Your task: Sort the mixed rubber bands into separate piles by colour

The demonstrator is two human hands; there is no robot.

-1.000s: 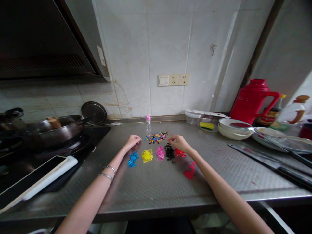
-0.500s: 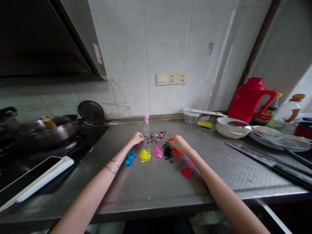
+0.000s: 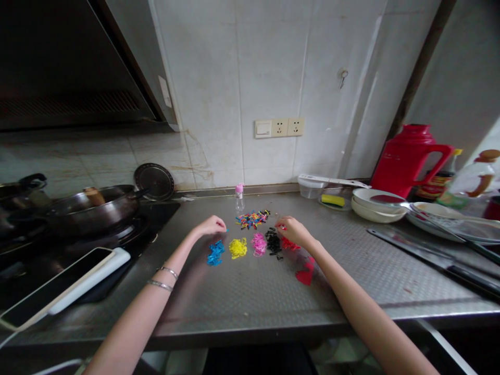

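Note:
My left hand [image 3: 212, 225] is pinched above and behind the blue pile, with a small blue rubber band [image 3: 227, 229] at its fingertips. Over the red pile, my right hand [image 3: 292, 229] is closed, and a bit of red shows at its fingers. Between the hands lies a mixed heap of coloured rubber bands [image 3: 253, 219]. In front of it run separate piles: blue bands [image 3: 215, 253], yellow bands [image 3: 238, 248], pink bands [image 3: 258, 244], black bands [image 3: 273, 241] and red bands [image 3: 289, 244], the last partly hidden by my right hand.
A small pink-capped bottle [image 3: 239, 197] stands behind the heap. A red flat piece [image 3: 304, 275] lies near my right forearm. Bowls [image 3: 377, 211], a knife [image 3: 414, 250] and a red thermos [image 3: 406, 161] are on the right; a pan [image 3: 94, 211] and a phone [image 3: 54, 289] on the left.
My left hand has drawn away to the left from the mixed heap, carrying a blue band. My right hand stays over the red pile. The whole view has shifted slightly.

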